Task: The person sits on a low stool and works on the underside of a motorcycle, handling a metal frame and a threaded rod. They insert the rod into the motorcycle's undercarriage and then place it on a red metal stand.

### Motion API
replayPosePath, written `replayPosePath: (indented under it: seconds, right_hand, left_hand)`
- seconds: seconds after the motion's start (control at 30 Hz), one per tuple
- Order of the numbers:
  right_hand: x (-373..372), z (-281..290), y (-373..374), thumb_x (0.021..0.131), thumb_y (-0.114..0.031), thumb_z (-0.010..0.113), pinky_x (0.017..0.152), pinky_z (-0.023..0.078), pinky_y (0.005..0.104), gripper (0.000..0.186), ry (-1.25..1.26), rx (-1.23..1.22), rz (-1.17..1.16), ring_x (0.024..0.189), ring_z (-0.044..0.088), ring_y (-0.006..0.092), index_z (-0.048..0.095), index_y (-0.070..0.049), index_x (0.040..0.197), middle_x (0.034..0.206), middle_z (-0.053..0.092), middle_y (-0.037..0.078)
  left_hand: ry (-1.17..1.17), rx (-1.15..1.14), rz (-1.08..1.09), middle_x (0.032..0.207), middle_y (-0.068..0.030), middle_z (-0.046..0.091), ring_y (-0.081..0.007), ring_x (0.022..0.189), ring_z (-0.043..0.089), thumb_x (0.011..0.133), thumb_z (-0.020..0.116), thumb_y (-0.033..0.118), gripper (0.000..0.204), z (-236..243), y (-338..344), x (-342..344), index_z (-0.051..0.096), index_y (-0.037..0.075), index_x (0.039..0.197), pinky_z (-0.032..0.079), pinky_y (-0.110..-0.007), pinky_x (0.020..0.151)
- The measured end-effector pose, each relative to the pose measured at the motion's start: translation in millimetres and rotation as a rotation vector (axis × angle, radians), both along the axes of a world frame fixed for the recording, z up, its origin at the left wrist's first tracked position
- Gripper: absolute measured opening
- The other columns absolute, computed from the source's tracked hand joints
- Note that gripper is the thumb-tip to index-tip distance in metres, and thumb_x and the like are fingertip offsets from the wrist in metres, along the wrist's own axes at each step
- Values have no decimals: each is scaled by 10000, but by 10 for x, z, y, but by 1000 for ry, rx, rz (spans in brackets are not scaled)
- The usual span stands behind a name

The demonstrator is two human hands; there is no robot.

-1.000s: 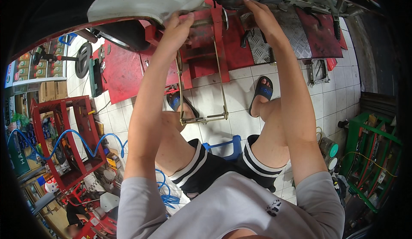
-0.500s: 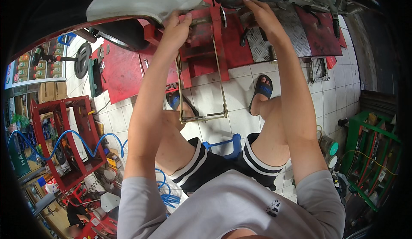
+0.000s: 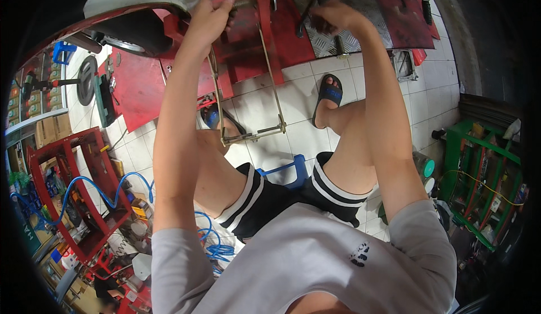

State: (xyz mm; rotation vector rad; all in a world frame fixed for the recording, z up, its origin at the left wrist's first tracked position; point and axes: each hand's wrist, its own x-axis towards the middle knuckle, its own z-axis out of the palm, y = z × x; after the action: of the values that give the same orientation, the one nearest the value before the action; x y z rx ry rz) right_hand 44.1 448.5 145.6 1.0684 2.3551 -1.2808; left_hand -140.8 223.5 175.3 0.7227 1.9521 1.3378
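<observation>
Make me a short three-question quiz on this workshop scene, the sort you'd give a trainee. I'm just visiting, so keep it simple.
1. Multiple choice: which hand is nearer the patterned metal plate?
A) left
B) right
C) both equally near

2. True or false: the green rack stands on the person's left.

3. Fill the gap: the open-toed footwear is a pair of dark ____.

Key:
1. B; in the picture the right hand overlaps the plate.
2. False; the green rack is on the person's right.
3. Sandals.
</observation>
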Motion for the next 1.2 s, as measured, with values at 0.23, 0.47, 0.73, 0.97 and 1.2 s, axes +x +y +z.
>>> replayPosePath:
  seconds: [0.23,0.47,0.73,0.97,1.2]
  right_hand:
    - [342,-983,241,888,-361,527,644,575,356,387,-439,-3,66,758,693,210,620,-143,1193,973,687,101]
    - [939,-2134,98,813,-133,606,1020,450,475,594,-442,614,14,1323,409,425,448,-266,1370,1383,474,159]
    - [1178,-2264,209,834,-142,642,808,530,462,212,-178,834,-51,969,645,357,702,-141,1037,1033,622,145]
    - [1070,-1945,69,706,-274,752,837,546,431,311,-305,625,-38,959,682,324,747,-143,988,1001,711,126]
    - [926,-809,-200,663,-248,797,596,510,314,335,-274,180,371,645,642,183,726,10,864,737,679,121]
  left_hand:
    - [53,108,8,992,-88,632,-137,762,601,979,569,251,422,-5,-18,103,453,17,1310,476,-262,637]
    - [20,79,33,1012,-155,659,-204,795,664,920,618,222,412,-63,24,52,495,8,1250,530,-353,709]
    - [301,202,125,910,-205,666,-375,874,652,892,603,112,249,-270,84,129,524,16,1108,485,-455,770]
    - [337,88,164,861,-254,651,-432,854,635,926,556,162,258,-22,31,249,516,-23,1101,470,-497,784]
    - [512,130,14,899,-256,645,-351,869,657,920,584,205,470,-147,-315,285,432,-88,1254,501,-424,768]
